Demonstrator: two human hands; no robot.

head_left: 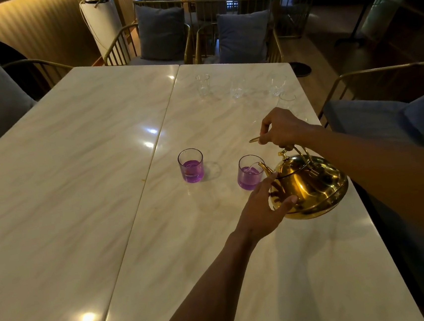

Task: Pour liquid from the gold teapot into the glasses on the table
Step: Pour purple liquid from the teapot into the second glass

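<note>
My right hand (279, 128) is curled round the top handle of the gold teapot (309, 187), which hangs tilted just above the counter (80, 199) with its weight on that grip. My left hand (264, 207) is spread open against the near side of the pot's belly, fingers straight, thumb resting on the metal; it steadies and holds nothing.

The pot's long axis, from belly to spout, runs away from my right forearm and to the left. The spout (264, 168) tips over the rim of the nearer glass (249, 172), which stands just past my left fingertips and has purple liquid in its lower half, so I judge the pour into it to be under way. A second glass (191, 165), also part full of purple, stands farther left, apart from both hands.

Four clear glasses wait beyond my right hand: the closest (287, 101) peeps out just behind my knuckles, and three more (203, 84) (237, 89) (277, 85) stand in a row farther off. Whether they hold anything I cannot tell, though they look empty.

So the next glass lies forward of the right hand, not left of it. I reckon the right hand must level the pot, carry it away from me, and swing the spout to point forward.
</note>
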